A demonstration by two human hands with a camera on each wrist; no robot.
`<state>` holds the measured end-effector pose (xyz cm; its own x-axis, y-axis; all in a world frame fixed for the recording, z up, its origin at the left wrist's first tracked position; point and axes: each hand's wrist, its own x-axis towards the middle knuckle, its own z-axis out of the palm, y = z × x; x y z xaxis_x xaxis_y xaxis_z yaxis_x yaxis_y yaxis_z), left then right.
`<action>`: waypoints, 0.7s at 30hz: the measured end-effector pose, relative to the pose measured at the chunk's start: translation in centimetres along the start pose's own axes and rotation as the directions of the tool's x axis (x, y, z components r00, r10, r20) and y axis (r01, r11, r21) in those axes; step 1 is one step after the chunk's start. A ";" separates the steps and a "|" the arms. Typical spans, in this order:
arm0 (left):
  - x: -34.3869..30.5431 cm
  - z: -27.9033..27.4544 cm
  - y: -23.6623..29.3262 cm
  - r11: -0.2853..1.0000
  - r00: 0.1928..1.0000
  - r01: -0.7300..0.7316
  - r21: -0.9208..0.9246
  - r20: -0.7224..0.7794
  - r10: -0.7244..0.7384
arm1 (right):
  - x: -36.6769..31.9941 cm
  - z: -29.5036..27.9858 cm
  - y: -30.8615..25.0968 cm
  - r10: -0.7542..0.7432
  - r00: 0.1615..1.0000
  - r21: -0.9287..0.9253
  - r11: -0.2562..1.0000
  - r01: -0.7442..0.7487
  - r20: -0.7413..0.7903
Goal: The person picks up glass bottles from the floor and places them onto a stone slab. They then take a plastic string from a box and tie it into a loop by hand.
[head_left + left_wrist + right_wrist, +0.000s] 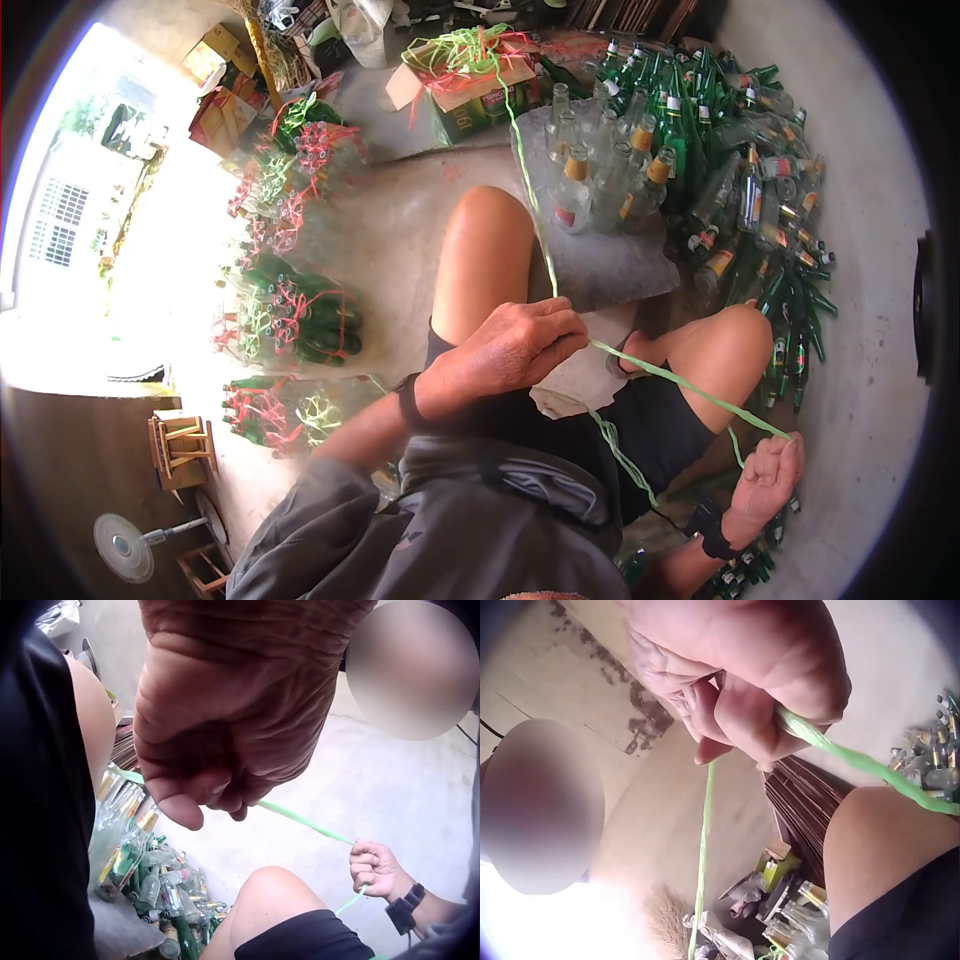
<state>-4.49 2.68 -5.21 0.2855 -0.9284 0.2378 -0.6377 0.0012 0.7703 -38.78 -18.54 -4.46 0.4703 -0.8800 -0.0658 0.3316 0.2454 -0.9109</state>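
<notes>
Light green plastic twine [690, 385] stretches taut between the hands, in front of the seated person's knees. My left hand [525, 345] pinches it above the lap, thumb against curled fingers; the same hand [232, 720] fills the top of the left wrist view. Out to the right, my right hand [765, 475] grips the twine in a fist, and a loose length hangs from it. In the right wrist view, twine [840, 754] leaves the right hand [742, 675] on two sides. From the left hand, another stretch runs up to a twine heap [465, 50] on a cardboard box [475, 110].
Clear glass bottles [610, 150] stand on a grey sheet [600, 275] before the knees. Many green bottles [680, 100] lie piled along the right wall. Bundles of tied bottles [310, 320] line the left, near a stool [180, 445] and a fan [125, 547].
</notes>
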 end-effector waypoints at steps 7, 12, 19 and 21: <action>0.1 -0.8 -0.5 0.994 0.996 -0.009 0.111 -0.088 0.019 | 1.0 -5.6 -1.1 -0.073 0.987 0.279 0.954 0.111 -0.143; -0.1 -1.1 -0.7 0.987 0.998 0.022 0.162 -0.063 -0.012 | 1.6 -11.7 -0.8 -0.176 0.982 0.349 0.918 0.190 -0.070; -0.2 -1.5 -0.8 0.985 0.998 0.039 0.168 -0.053 -0.031 | 1.3 -16.5 -1.0 -0.179 0.947 0.357 0.895 0.269 -0.267; -0.3 -1.6 -0.9 0.983 0.998 0.037 0.180 -0.060 -0.026 | 1.5 -18.5 -1.3 -0.200 0.960 0.381 0.887 0.262 -0.195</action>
<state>-2.85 3.58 -5.01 0.3447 -0.9041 0.2527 -0.7449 -0.0996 0.6597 -53.57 -27.68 -10.93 0.2257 -0.9734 0.0396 0.7286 0.1417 -0.6701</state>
